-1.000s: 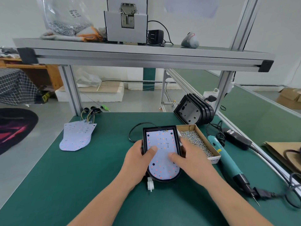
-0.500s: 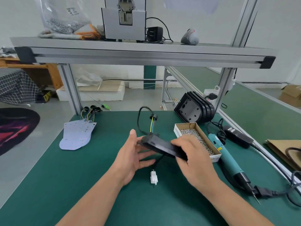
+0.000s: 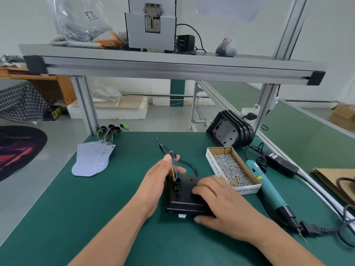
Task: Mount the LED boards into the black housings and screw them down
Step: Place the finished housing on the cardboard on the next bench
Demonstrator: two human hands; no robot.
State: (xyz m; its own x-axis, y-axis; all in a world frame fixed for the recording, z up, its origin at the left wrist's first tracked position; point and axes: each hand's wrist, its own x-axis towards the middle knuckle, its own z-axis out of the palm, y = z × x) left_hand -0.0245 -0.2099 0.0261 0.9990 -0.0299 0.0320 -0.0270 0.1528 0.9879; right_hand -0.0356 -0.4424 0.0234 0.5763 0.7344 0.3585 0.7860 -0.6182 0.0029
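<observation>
— Where's the housing?
— I see it back-up on the tabletop, under my right hand, which grips its near right corner. My left hand, just beside it, pinches the wires rising from its back.

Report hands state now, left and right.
Left hand: closed, pinching the wire lead above the black housing.
Right hand: closed, gripping the black housing at its near right corner.
</observation>
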